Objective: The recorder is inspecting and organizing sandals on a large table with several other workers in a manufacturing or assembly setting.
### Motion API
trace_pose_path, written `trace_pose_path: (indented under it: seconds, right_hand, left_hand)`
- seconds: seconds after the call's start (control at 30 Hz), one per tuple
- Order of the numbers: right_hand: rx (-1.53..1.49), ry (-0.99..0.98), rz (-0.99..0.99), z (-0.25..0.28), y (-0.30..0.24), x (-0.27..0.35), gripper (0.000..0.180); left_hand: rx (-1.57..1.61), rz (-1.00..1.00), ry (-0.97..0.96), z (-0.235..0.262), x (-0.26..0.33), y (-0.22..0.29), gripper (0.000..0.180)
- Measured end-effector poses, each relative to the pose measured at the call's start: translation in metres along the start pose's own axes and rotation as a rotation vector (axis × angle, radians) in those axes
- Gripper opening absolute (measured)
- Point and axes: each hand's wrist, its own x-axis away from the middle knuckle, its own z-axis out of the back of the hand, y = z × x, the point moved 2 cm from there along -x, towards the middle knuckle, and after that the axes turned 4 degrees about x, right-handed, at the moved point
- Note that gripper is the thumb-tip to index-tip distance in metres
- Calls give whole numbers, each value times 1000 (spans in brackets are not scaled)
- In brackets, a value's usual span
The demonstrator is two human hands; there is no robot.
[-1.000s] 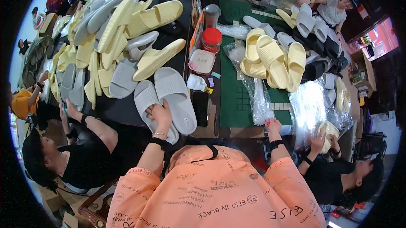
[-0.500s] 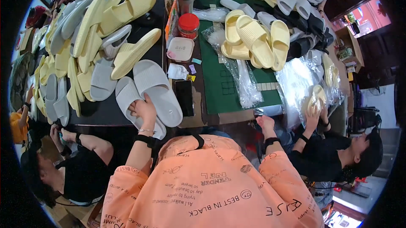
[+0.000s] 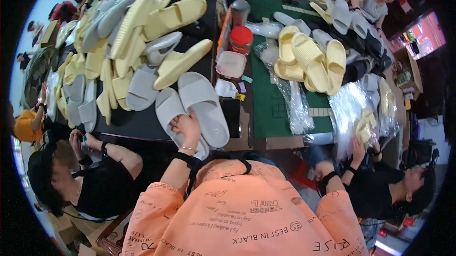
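A pair of grey slippers lies at the near edge of the dark table, just left of the middle. My left hand (image 3: pixel 186 128) is on the left grey slipper (image 3: pixel 166 105), its fingers curled over the slipper behind the strap. Beside it, touching, rests the right grey slipper (image 3: pixel 203 95). My right hand (image 3: pixel 325 170) hangs low before the table edge, near my body and apart from the slippers. Its fingers are blurred and partly hidden, so whether it holds anything does not show.
A heap of yellow and grey slippers (image 3: pixel 137 33) covers the left table. A red-lidded jar (image 3: pixel 241 39), a white tub (image 3: pixel 231 64) and a black phone (image 3: pixel 231 118) line the middle. Yellow slippers (image 3: pixel 311 52) and clear bags (image 3: pixel 351 109) lie right. Co-workers (image 3: pixel 90 180) sit at both sides.
The whole view has shifted, so the tables appear further right. My right hand has dropped back from the table edge toward my body. My left hand stays on the same grey slipper.
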Motion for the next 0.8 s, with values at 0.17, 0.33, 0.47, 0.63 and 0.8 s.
trace_pose_path:
  seconds: [0.17,0.33,0.47,0.63,0.8]
  right_hand:
    - [-48,370,702,198,-130,57,20]
    - [-247,543,981,292,-244,106,16]
    - [-109,745,1073,314,-298,114,13]
    - [-179,785,1138,310,-318,118,14]
    - [-199,774,1093,307,-317,104,14]
  left_hand:
    - [30,-141,39,8,4,-3,46]
    - [397,-54,-57,50,38,4,41]
    - [827,-276,-274,62,41,13,28]
    - [1115,-124,-408,68,37,17,19]
    - [1439,241,-619,71,35,4,17]
